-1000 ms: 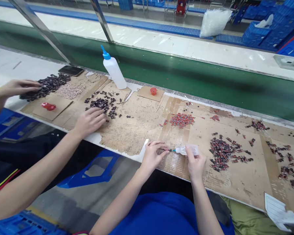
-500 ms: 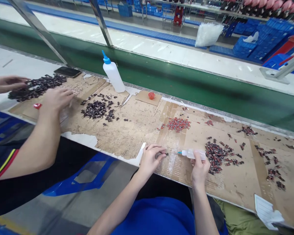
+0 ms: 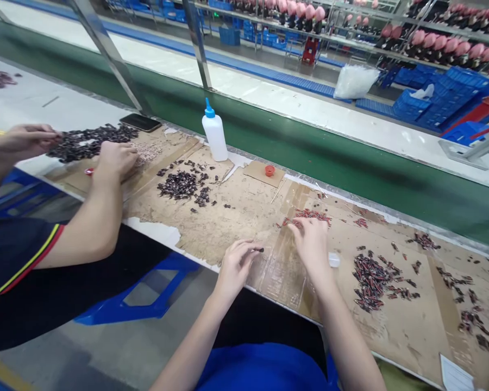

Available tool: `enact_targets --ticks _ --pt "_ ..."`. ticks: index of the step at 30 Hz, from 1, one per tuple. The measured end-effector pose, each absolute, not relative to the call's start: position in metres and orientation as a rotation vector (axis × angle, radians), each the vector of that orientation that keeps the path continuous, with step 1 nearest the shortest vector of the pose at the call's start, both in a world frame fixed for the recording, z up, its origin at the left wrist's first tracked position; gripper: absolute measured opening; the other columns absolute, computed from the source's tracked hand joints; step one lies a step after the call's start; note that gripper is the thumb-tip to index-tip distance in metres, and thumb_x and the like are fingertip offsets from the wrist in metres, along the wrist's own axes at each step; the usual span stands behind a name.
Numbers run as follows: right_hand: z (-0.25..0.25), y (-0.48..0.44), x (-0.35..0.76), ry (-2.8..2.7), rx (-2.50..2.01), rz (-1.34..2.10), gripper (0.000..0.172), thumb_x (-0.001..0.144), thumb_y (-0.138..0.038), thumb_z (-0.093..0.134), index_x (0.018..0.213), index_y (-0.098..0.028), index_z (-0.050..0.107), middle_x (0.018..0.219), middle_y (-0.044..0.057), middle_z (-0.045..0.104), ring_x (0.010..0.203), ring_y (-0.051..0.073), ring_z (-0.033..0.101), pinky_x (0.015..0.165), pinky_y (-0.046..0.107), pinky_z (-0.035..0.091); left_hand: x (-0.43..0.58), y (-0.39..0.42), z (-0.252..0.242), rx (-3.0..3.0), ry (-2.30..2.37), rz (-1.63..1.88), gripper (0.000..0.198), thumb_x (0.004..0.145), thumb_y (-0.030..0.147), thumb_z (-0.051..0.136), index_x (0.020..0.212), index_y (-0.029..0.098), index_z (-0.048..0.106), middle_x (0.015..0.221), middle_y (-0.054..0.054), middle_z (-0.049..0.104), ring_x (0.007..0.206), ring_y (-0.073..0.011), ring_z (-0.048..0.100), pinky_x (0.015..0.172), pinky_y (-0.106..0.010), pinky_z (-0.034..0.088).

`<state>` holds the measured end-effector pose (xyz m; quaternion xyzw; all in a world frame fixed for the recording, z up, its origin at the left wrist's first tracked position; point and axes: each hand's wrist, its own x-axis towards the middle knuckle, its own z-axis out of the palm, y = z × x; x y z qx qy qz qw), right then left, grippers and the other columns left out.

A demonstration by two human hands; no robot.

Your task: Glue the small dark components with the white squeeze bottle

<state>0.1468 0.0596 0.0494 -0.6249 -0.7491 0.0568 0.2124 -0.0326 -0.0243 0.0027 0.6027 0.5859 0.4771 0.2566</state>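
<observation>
My left hand [image 3: 237,263] is above the near edge of the cardboard, with a small black part [image 3: 261,250] pinched between thumb and fingertips. My right hand [image 3: 313,241] reaches over a pile of small red parts [image 3: 315,215], its thumb and fingers drawn together at the pile's left side. Whatever lies between those fingertips is too small to make out. A small clear squeeze bottle [image 3: 333,259] lies on the cardboard beside my right wrist, partly hidden by it. To the right is a heap of black-and-red pieces [image 3: 369,282]; a heap of black parts [image 3: 178,185] sits to the left.
A white bottle with a blue nozzle [image 3: 215,133] stands at the back, near a red cap [image 3: 269,170]. At left, a co-worker's hands [image 3: 116,160] are over more black parts [image 3: 93,142]. A phone [image 3: 140,123] lies behind them. Cardboard [image 3: 224,233] covers the bench.
My right hand has let go of the small squeeze bottle and moved up and left to the red parts. My left hand still holds the black part. The view has shifted.
</observation>
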Motion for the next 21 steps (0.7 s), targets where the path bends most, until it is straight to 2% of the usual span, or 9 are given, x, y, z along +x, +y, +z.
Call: enact_targets --ticks 5,8,10,14,17,21 --pt "0.026 0.091 0.115 -2.214 -1.774 0.359 0.011 0.082 -0.021 0.064 0.075 -0.018 0.073 0.088 0.015 0.067 0.096 0.030 0.050 0.080 0.039 0.041 -0.037 -0.025 0.007 1.533 1.684 1.326 0.016 0.086 0.025 0.059 0.095 0.023 0.072 0.097 -0.007 0.072 0.093 -0.0227 0.067 0.088 -0.041 0.053" --pt "0.026 0.092 0.113 -2.202 -1.763 0.418 0.011 0.082 -0.015 0.063 0.074 -0.015 0.072 0.088 0.017 0.069 0.097 0.030 0.054 0.082 0.040 0.043 -0.037 -0.023 0.012 1.537 1.698 1.342 0.016 0.087 0.024 0.058 0.090 0.023 0.073 0.094 -0.006 0.073 0.101 -0.0238 0.065 0.090 -0.041 0.053" --pt "0.030 0.086 0.116 -2.202 -1.724 0.452 0.012 0.083 -0.014 0.061 0.079 -0.015 0.072 0.089 0.014 0.071 0.094 0.026 0.059 0.083 0.037 0.045 -0.037 -0.022 0.014 1.552 1.684 1.359 0.017 0.088 0.023 0.056 0.090 0.023 0.073 0.093 -0.005 0.074 0.103 -0.0232 0.064 0.091 -0.040 0.053" --pt "0.038 0.061 0.125 -2.015 -1.393 0.876 0.012 0.085 -0.023 0.061 0.086 -0.021 0.073 0.087 0.005 0.074 0.080 0.018 0.067 0.073 0.029 0.051 -0.032 -0.019 0.018 1.616 1.669 1.363 0.018 0.088 0.022 0.056 0.092 0.024 0.073 0.094 -0.005 0.074 0.102 -0.0230 0.064 0.092 -0.041 0.051" --pt "0.041 0.041 0.132 -1.794 -1.181 1.103 0.018 0.083 -0.033 0.062 0.087 -0.022 0.075 0.090 0.006 0.075 0.085 0.020 0.069 0.071 0.029 0.053 -0.027 -0.018 0.018 1.669 1.697 1.346 0.018 0.088 0.021 0.057 0.094 0.025 0.073 0.094 -0.005 0.075 0.098 -0.0240 0.065 0.091 -0.043 0.050" --pt "0.042 0.027 0.136 -1.584 -1.215 1.218 0.023 0.078 -0.038 0.067 0.089 -0.020 0.076 0.091 0.008 0.076 0.083 0.021 0.071 0.071 0.031 0.055 -0.019 -0.017 0.020 1.693 1.703 1.315 0.016 0.088 0.022 0.059 0.094 0.026 0.073 0.094 -0.005 0.075 0.099 -0.0242 0.064 0.091 -0.044 0.048"
